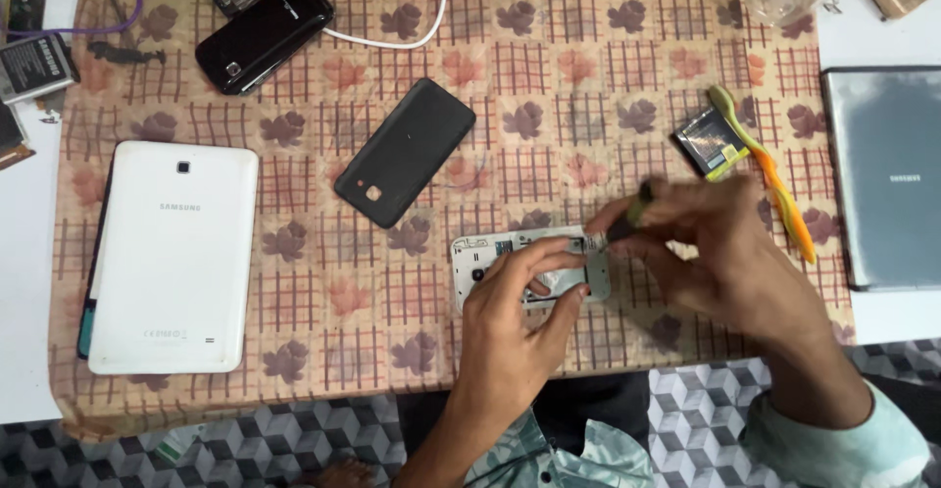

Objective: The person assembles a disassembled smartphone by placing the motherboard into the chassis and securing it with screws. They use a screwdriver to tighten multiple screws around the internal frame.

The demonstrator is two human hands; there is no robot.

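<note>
On a patterned cloth point(588, 86) of beige checks and brown-and-pink leaf shapes lies an opened phone point(495, 258) — a pale, flat rectangle with its back off, showing a silvery frame and small dark parts inside. It sits near the cloth's front edge, just right of centre. The left hand point(520, 321) rests on it from below, fingers spread and curved, the fingertips pressing the frame flat rather than gripping it. The right hand point(716, 243) is blurred; its fingers are pinched closed around a slim tool with a dark and yellowish handle point(632, 216), whose tip meets the phone's right end. Above and left of the phone lies a matte black back cover point(405, 152), a rounded rectangle with a small square camera hole, set at a slant and well apart from the hands. Further left is a white tablet point(174, 253), smooth and glossy, face down. A glossy black phone point(263, 35) lies near the top beside a white cable point(392, 42). Right of the hands a flat battery point(708, 142) touches a green-and-orange toothbrush point(774, 179), and a grey device with a brushed sheen point(887, 174) sits at the right edge — off the cloth, on the white table point(24, 282).
</note>
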